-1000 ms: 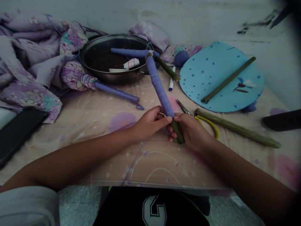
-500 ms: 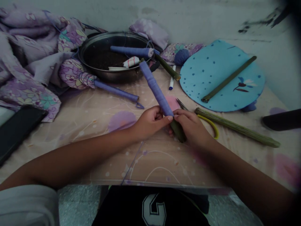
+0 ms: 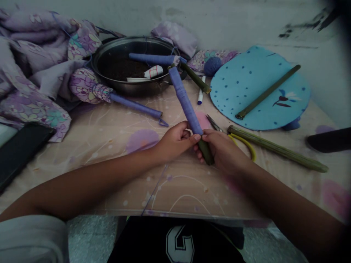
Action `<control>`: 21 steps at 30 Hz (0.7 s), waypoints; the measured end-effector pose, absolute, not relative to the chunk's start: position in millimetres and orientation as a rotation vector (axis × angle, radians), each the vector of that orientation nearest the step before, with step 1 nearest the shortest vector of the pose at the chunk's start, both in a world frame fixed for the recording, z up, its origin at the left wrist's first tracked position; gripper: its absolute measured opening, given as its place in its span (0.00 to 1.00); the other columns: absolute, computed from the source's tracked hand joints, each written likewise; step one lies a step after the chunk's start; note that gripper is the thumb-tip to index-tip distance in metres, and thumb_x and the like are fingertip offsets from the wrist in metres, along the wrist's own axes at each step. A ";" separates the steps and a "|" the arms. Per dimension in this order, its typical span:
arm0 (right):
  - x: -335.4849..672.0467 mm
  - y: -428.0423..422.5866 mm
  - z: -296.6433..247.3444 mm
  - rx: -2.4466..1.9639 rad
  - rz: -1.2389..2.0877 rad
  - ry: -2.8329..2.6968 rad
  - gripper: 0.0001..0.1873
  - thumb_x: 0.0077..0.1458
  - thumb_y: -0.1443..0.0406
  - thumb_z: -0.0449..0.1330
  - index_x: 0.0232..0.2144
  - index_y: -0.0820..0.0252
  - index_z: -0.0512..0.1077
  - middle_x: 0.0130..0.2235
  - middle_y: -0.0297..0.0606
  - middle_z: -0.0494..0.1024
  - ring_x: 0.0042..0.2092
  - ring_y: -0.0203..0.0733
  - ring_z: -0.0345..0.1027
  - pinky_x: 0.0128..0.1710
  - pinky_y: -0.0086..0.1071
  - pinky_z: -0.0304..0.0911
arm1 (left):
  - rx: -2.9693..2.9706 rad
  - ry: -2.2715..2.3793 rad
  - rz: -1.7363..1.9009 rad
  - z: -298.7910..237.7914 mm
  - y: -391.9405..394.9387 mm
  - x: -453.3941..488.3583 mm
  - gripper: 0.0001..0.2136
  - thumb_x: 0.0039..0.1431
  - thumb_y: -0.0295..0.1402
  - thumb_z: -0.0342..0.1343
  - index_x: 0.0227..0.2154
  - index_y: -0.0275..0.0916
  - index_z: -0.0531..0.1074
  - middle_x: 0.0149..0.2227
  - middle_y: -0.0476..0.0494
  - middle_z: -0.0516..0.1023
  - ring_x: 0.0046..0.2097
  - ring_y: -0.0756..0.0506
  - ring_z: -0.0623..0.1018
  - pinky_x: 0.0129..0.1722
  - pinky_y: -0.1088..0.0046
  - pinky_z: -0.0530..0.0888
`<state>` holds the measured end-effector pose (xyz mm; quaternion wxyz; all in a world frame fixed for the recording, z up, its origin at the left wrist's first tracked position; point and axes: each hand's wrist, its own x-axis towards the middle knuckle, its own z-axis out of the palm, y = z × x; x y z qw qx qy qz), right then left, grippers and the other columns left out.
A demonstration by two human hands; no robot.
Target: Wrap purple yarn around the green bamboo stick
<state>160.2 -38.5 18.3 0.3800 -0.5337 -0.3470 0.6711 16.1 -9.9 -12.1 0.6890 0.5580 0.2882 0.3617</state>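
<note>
A green stick wrapped in purple yarn (image 3: 184, 98) slants from the pan down to my hands. My left hand (image 3: 175, 140) pinches the stick at the lower edge of the wrapping, thumb on the yarn. My right hand (image 3: 223, 151) grips the bare green end (image 3: 206, 151) just below. A thin purple thread (image 3: 153, 191) trails from my hands toward the table's front edge.
A metal pan (image 3: 109, 58) holds another purple-wrapped stick (image 3: 152, 58) and a small spool. A third wrapped stick (image 3: 134, 106) lies by floral cloth (image 3: 33, 73). Right: blue fan (image 3: 257, 95), bare green sticks (image 3: 276, 149), yellow-handled scissors (image 3: 242, 142), marker (image 3: 200, 95), yarn ball (image 3: 211, 65). Phone (image 3: 19, 149) at left.
The wrapped stick's far end swung left toward the pan, then back right. Both hands kept their grip and shifted only slightly.
</note>
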 end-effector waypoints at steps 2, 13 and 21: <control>159.7 -40.0 18.0 -1.363 1.700 -0.870 0.03 0.41 0.65 0.55 0.23 0.59 0.66 0.20 0.33 0.68 0.18 0.33 0.59 0.13 0.25 0.54 | 1.218 0.612 0.794 -10.9 -9.8 15.4 0.15 0.54 0.37 0.58 0.39 0.35 0.64 0.24 0.50 0.73 0.26 0.52 0.76 0.29 0.76 0.71; 160.9 -40.1 18.1 -1.244 1.772 -0.877 0.06 0.42 0.63 0.52 0.23 0.60 0.64 0.18 0.31 0.64 0.16 0.31 0.54 0.12 0.26 0.47 | 1.065 0.483 0.770 -9.0 -11.0 15.7 0.15 0.52 0.35 0.59 0.39 0.34 0.65 0.25 0.49 0.75 0.28 0.51 0.77 0.34 0.73 0.74; 163.6 -36.2 21.7 -1.249 1.991 -0.737 0.08 0.43 0.62 0.51 0.24 0.61 0.65 0.20 0.34 0.67 0.18 0.34 0.59 0.15 0.27 0.56 | 1.098 0.487 0.778 -9.7 -12.0 15.4 0.13 0.54 0.36 0.58 0.38 0.35 0.63 0.24 0.50 0.74 0.26 0.50 0.77 0.30 0.73 0.74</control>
